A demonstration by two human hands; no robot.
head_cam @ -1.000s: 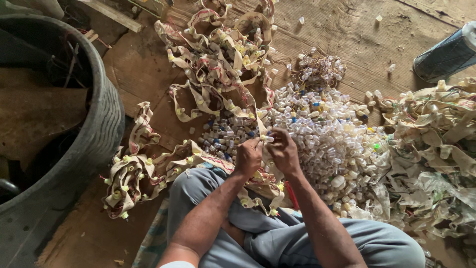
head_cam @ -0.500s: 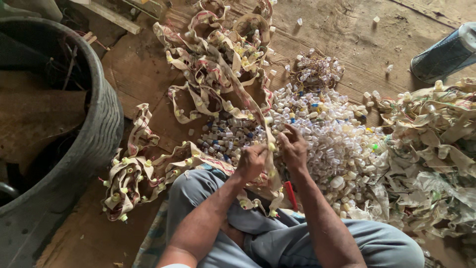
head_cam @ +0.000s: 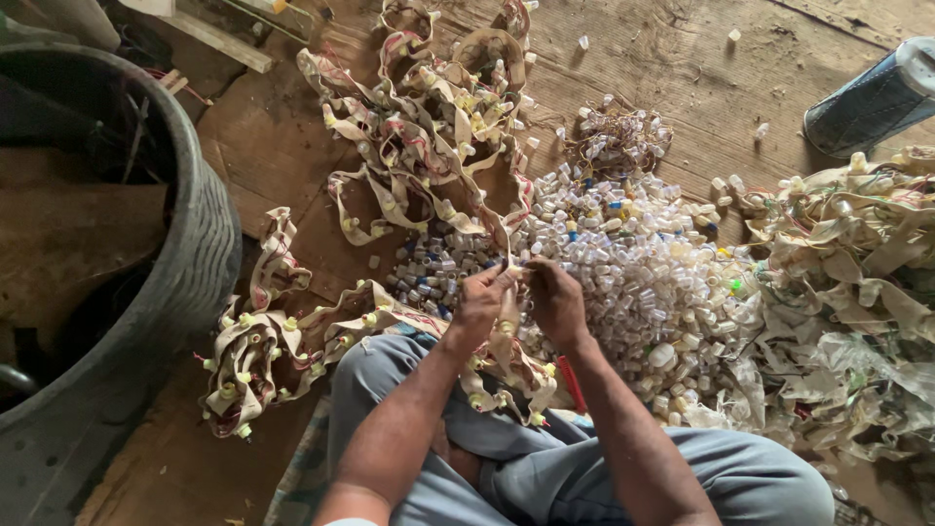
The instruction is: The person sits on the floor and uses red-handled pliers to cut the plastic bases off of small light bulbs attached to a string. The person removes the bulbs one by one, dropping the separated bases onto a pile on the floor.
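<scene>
My left hand [head_cam: 481,301] and my right hand [head_cam: 555,300] meet just above my knees, both pinching a long beige fabric strip [head_cam: 409,136] studded with small plastic caps. The strip runs from my fingers up across the wooden floor in loops and also hangs down over my lap. Right behind my hands lies a big heap of small clear and white plastic caps [head_cam: 643,263], a few of them blue, yellow or green. A red-handled tool [head_cam: 573,384] lies by my right forearm, mostly hidden.
A large dark rubber tub [head_cam: 185,282] stands at the left. More bunched strip [head_cam: 263,351] lies by my left knee. A pile of crumpled beige strips and plastic [head_cam: 857,282] fills the right. A dark cylinder [head_cam: 872,97] lies at the top right.
My hands have shifted slightly along the strip and drawn close together. The strip over my lap has moved a little.
</scene>
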